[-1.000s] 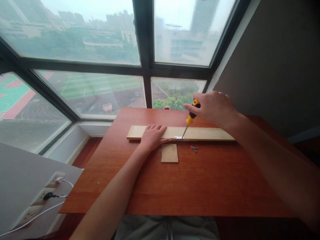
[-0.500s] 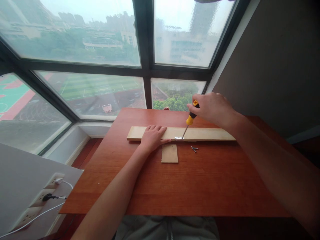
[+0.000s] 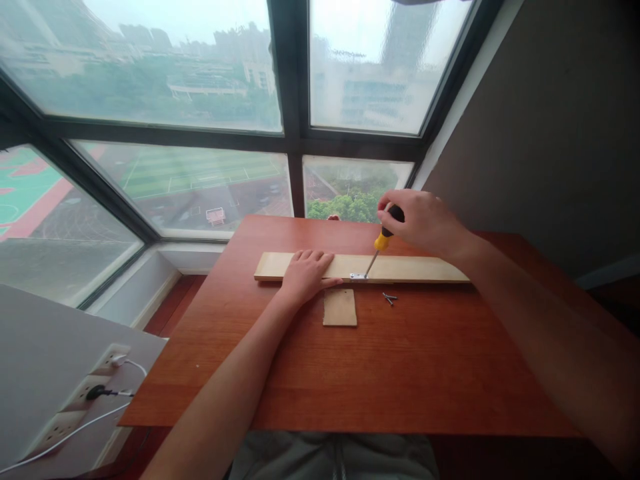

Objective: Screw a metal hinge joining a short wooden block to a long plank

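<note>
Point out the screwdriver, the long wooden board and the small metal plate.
Screwdriver [image 3: 381, 241]: head view, on the yellow lower part of the handle.
Long wooden board [image 3: 346, 264]: head view, on a bare part of its top face.
Small metal plate [image 3: 357, 276]: head view, near the middle of its face.

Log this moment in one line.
left hand: on board | right hand: grips screwdriver | tip: at metal plate | screws: on table

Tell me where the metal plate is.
In the head view, the metal plate lies on the near edge of the long board, right of the left hand, by the tip of the screwdriver.
</note>
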Tool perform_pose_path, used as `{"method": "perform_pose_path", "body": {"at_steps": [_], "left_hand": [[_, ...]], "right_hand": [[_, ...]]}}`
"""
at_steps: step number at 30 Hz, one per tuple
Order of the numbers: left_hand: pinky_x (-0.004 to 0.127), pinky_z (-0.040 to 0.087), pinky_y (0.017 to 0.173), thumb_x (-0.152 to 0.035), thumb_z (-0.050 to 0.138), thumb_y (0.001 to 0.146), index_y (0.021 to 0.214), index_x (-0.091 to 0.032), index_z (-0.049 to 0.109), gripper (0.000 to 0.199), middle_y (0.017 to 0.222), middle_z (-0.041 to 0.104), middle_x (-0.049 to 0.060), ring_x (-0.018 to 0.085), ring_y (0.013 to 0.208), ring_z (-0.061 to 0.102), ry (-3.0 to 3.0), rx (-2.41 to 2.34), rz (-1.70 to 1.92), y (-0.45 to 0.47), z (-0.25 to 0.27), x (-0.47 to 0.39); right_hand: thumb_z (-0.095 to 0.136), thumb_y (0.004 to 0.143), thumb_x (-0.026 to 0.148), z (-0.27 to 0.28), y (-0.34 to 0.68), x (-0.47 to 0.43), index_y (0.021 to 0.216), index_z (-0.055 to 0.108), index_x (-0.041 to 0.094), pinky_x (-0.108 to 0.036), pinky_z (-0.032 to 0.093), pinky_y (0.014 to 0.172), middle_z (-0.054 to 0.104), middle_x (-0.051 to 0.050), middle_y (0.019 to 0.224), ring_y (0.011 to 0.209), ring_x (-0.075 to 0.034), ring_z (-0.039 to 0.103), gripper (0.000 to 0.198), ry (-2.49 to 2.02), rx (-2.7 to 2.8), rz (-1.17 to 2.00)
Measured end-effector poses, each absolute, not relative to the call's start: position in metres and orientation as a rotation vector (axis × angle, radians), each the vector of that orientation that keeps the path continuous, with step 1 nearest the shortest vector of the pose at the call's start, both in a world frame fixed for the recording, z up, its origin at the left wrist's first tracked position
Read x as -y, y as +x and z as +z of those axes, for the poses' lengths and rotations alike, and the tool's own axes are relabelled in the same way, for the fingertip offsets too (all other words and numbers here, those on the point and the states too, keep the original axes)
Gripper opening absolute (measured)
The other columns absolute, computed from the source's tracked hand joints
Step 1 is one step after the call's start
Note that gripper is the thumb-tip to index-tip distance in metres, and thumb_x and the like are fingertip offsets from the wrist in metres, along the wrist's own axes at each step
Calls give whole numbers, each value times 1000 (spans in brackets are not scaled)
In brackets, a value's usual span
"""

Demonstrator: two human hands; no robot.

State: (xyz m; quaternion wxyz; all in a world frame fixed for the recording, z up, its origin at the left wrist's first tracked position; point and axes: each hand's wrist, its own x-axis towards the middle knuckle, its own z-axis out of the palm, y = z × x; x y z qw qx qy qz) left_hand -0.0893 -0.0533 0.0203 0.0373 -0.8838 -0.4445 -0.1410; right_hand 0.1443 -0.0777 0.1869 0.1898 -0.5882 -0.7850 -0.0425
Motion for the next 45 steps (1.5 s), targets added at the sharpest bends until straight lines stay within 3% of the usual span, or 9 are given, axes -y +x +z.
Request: {"method": "perform_pose_path", "body": {"at_steps": [4, 11, 14, 18, 22, 26, 32, 38, 45], "left_hand": [[37, 35, 95, -65, 43, 89, 125, -25, 53, 54, 114, 63, 9, 26, 112, 54, -2711, 1361, -438, -90, 20, 53], [37, 35, 96, -64, 46, 89, 125, -26, 53, 53, 116, 63, 9, 26, 112, 53, -2715, 1377, -427, -90, 21, 54], [37, 35, 96, -64, 46, 89, 125, -26, 53, 53, 116, 63, 9, 27, 112, 53, -2718, 1382, -425, -89, 22, 54], [38, 35, 96, -64, 46, 89, 126, -26, 53, 53, 116, 63, 10, 27, 113, 53, -2722, 1384, -433, -89, 22, 55], [38, 34, 97, -64, 46, 89, 126, -26, 53, 54, 116, 62, 10, 27, 113, 53, -2724, 1390, -432, -89, 22, 55], [38, 34, 96, -65, 45, 89, 125, -26, 53, 54, 116, 62, 9, 27, 112, 53, -2715, 1392, -424, -89, 22, 55], [38, 34, 96, -66, 43, 89, 127, -25, 52, 56, 116, 62, 10, 27, 112, 53, -2710, 1379, -421, -89, 21, 55], [38, 35, 95, -66, 42, 89, 124, -25, 53, 55, 115, 63, 10, 27, 111, 54, -2708, 1372, -418, -88, 22, 55], [39, 34, 96, -64, 48, 88, 126, -26, 52, 54, 116, 63, 10, 28, 112, 53, -2726, 1397, -415, -88, 22, 55]], "right_hand": [[55, 81, 26, 192, 149, 76, 116, 57, 23, -31, 44, 71, 68, -5, 101, 85, -20, 62, 35, -1528, 2313, 104], [50, 88, 46, 195, 147, 77, 88, 66, 23, -32, 36, 58, 66, -5, 74, 69, -22, 60, 28, -1840, 2198, -214], [50, 87, 35, 195, 147, 76, 101, 64, 23, -32, 40, 63, 69, -5, 86, 75, -20, 61, 23, -1690, 2281, -67], [56, 80, 24, 198, 149, 76, 122, 53, 24, -31, 45, 74, 69, -5, 106, 88, -20, 62, 42, -1524, 2365, 200], [54, 85, 37, 201, 146, 80, 105, 61, 24, -31, 41, 63, 70, -6, 90, 78, -22, 62, 26, -1700, 2306, 54], [51, 87, 46, 201, 142, 80, 92, 65, 23, -31, 36, 57, 66, -6, 75, 68, -21, 58, 27, -1798, 2222, -144], [58, 77, 29, 201, 144, 78, 104, 61, 22, -29, 39, 62, 68, -5, 90, 75, -19, 59, 28, -1659, 2341, 4], [50, 87, 47, 201, 142, 80, 85, 64, 23, -31, 34, 56, 65, -4, 73, 66, -20, 57, 28, -1792, 2250, -161], [56, 79, 30, 199, 149, 76, 103, 60, 22, -30, 41, 64, 68, -6, 97, 81, -21, 61, 25, -1626, 2361, -1]]}}
